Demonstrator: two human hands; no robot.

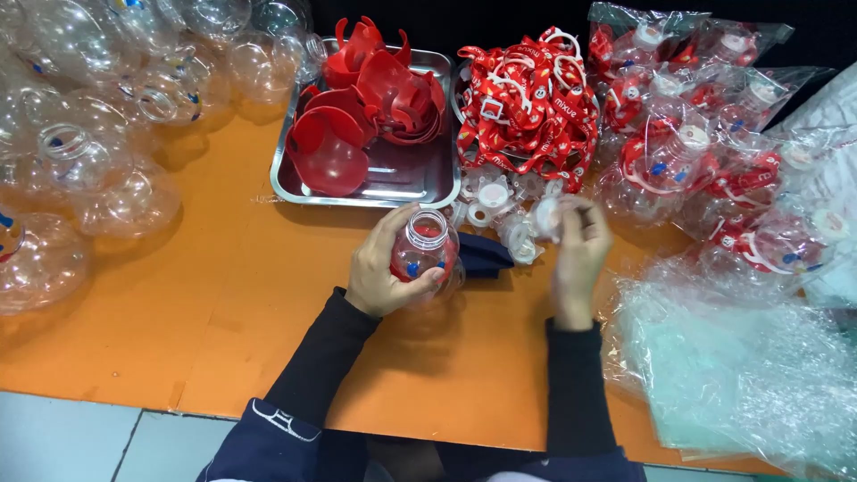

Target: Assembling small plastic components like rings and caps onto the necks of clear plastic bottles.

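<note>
Left hand [382,268] wraps clear round bottle [427,254]; right hand [578,250] pinches white cap [546,217] just beside

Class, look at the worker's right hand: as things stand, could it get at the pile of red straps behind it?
Probably yes. The right hand sits just in front of the red straps, with only small white caps between. But its fingers already grip a white cap, which may hamper grasping.
</note>
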